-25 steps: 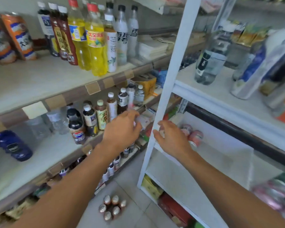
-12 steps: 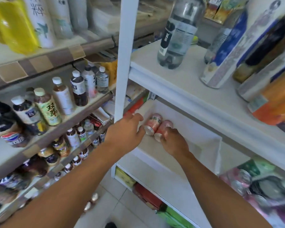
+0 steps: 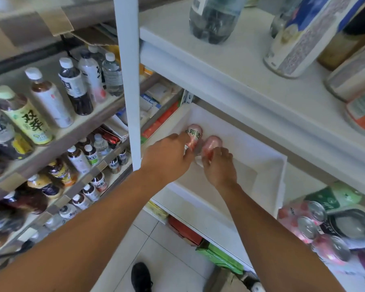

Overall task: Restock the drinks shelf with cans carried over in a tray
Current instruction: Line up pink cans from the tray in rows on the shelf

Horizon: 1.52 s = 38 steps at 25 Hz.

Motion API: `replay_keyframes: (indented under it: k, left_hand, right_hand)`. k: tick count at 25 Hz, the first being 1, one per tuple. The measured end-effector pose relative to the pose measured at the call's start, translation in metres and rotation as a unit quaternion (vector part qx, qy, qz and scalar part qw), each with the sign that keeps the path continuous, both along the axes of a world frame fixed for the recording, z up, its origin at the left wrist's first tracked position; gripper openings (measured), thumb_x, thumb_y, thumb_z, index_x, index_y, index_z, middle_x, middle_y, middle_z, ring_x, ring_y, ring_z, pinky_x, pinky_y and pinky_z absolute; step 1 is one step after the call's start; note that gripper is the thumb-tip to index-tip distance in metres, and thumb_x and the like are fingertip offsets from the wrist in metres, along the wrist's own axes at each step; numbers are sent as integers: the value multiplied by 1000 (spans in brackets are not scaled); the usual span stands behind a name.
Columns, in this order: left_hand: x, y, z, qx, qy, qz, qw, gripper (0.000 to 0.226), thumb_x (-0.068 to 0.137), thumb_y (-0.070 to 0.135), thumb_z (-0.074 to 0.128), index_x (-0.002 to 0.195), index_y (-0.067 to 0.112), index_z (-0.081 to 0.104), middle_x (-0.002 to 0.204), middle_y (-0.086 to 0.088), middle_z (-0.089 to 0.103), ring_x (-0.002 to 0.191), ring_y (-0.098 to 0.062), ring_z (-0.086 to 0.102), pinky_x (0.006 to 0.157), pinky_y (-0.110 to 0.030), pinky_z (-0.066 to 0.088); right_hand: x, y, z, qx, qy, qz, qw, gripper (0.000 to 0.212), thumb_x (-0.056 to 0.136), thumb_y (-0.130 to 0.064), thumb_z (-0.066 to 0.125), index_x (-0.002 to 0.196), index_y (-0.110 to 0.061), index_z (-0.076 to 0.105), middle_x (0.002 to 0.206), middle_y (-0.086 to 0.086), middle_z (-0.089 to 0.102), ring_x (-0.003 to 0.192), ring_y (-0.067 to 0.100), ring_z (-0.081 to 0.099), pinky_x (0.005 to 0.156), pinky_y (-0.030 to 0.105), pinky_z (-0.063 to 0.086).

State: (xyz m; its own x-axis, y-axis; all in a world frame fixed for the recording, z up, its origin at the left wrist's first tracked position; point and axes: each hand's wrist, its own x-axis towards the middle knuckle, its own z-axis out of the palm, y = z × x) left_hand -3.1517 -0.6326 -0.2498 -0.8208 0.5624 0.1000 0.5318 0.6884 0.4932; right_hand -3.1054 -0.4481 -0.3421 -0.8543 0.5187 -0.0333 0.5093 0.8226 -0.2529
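Observation:
Two pink cans lie side by side in a white tray (image 3: 280,186) that sits on the white rack's middle shelf. My left hand (image 3: 167,159) holds the left pink can (image 3: 193,134), the one with green lettering. My right hand (image 3: 218,167) grips the right pink can (image 3: 212,144) at its near end. Both hands hide the cans' near ends.
The rack's white upright post (image 3: 128,81) stands just left of my left hand. Several pink and green cans (image 3: 316,226) are stacked on the same shelf at the right. Bottles (image 3: 49,102) fill the wooden shelves at the left. A clear bottle (image 3: 214,17) and cartons stand on the upper shelf.
The view has dropped and moved closer to the tray. My left hand left the post and closed on the left can, and my right hand settled on the right can.

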Motion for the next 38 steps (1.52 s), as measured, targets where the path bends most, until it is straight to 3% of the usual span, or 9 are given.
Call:
replay_keyframes:
  k: [5, 10, 13, 15, 19, 24, 27, 34, 38]
  left_hand:
    - [2, 14, -5, -15, 2, -19, 1000, 34, 93, 38, 44, 122, 21, 50, 108, -2, 64, 93, -28, 63, 73, -42, 55]
    - [6, 22, -12, -19, -6, -20, 1000, 36, 93, 37, 45, 125, 21, 50, 111, -2, 65, 94, -28, 63, 74, -41, 55]
    - [8, 23, -14, -25, -12, -20, 999, 36, 94, 38, 44, 126, 22, 49, 113, -2, 65, 96, -27, 64, 76, -40, 56]
    - [8, 24, -16, -22, -14, -23, 999, 35, 94, 38, 44, 125, 23, 49, 112, -2, 66, 96, -27, 64, 77, -41, 56]
    - [10, 25, -13, -17, -14, -26, 999, 34, 94, 39, 45, 123, 23, 50, 112, -2, 66, 96, -26, 65, 78, -42, 56]
    - [9, 18, -2, 1, -14, -13, 1000, 29, 94, 37, 46, 121, 26, 52, 110, 2, 66, 96, -22, 64, 79, -40, 55]
    - [6, 5, 11, 13, -5, 15, 1000, 29, 94, 35, 46, 120, 26, 54, 107, 3, 67, 95, -22, 64, 78, -40, 55]
    - [5, -46, 39, 30, 3, 86, 996, 29, 95, 35, 45, 120, 26, 55, 107, 5, 65, 96, -26, 62, 78, -42, 54]
    - [9, -86, 46, 33, 11, 121, 992, 27, 96, 33, 44, 118, 24, 56, 108, 4, 65, 97, -24, 63, 74, -40, 54]
  right_hand:
    - [-1, 20, 1, -137, 44, -214, 966, 66, 93, -52, 50, 132, 1, 37, 128, 24, 48, 116, 42, 51, 90, 43, 45]
    - [2, 35, -3, -182, -23, -301, 936, 98, 74, -70, 64, 140, -6, 28, 139, 17, 42, 130, 35, 38, 98, 44, 40]
    - [8, 47, -5, -178, -56, -319, 929, 99, 72, -65, 71, 139, -3, 32, 139, 17, 41, 130, 33, 40, 98, 39, 39]
    - [11, 53, -4, -212, -51, -330, 918, 89, 73, -52, 75, 136, -3, 36, 137, 17, 46, 124, 33, 49, 88, 36, 44]
    - [18, 53, 2, -254, -19, -298, 920, 77, 76, -40, 74, 134, -4, 40, 130, 14, 53, 110, 32, 58, 73, 31, 44]
    - [19, 23, 17, -255, 123, -236, 930, 69, 71, -40, 77, 122, -7, 45, 114, 10, 59, 87, 25, 58, 68, 30, 45]
    - [13, 3, 36, -253, 176, -178, 935, 69, 63, -43, 76, 116, -12, 46, 109, 8, 59, 87, 24, 63, 67, 32, 51]
    - [-4, -59, 76, -250, 185, -18, 950, 73, 55, -56, 74, 115, -20, 52, 104, -2, 56, 94, 16, 61, 80, 38, 57]
    - [2, -100, 88, -288, 191, 40, 937, 73, 63, -34, 84, 125, -19, 50, 110, -1, 50, 97, 14, 60, 81, 30, 55]
